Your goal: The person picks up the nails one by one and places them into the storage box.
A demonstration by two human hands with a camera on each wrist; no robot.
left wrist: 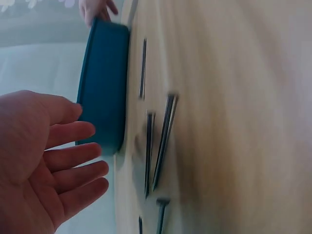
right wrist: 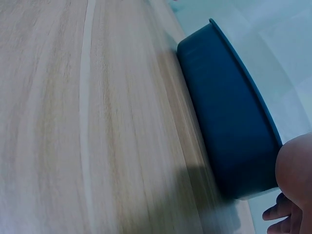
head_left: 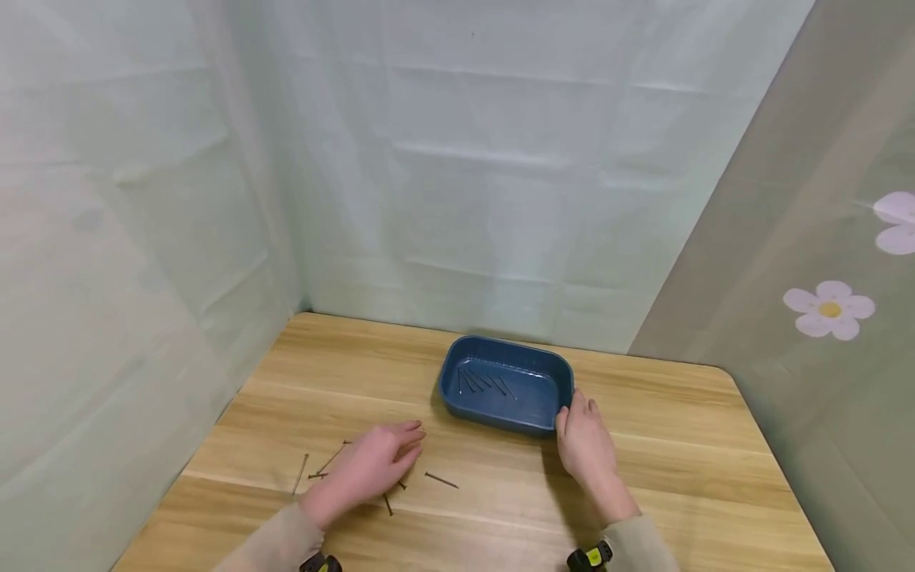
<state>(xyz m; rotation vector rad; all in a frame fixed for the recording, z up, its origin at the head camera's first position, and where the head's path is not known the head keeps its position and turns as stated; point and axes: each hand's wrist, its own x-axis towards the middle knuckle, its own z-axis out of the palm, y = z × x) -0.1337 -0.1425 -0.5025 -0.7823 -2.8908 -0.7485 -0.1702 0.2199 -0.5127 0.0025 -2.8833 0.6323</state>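
Observation:
My left hand [head_left: 372, 465] hovers low over several dark nails [head_left: 442, 480] scattered on the table, its fingers spread and extended. In the left wrist view its palm and fingers [left wrist: 80, 178] show nothing held, with nails [left wrist: 163, 141] lying beside it. A blue rectangular tray [head_left: 500, 425] stands beyond, holding several nails [head_left: 475, 380] on its left side. At the tray's right end my right hand [head_left: 589, 445] touches the outer wall near the front corner. In the right wrist view, part of that hand hides the tray's near corner, and its fingers [right wrist: 280, 209] hang loosely past the end.
The wooden table [head_left: 686, 453] has rounded back corners. Pale cloth [head_left: 500, 199] hangs along its back and left, and cloth with printed flowers [head_left: 829, 310] hangs at the right. More nails [head_left: 301, 474] lie left of my left hand.

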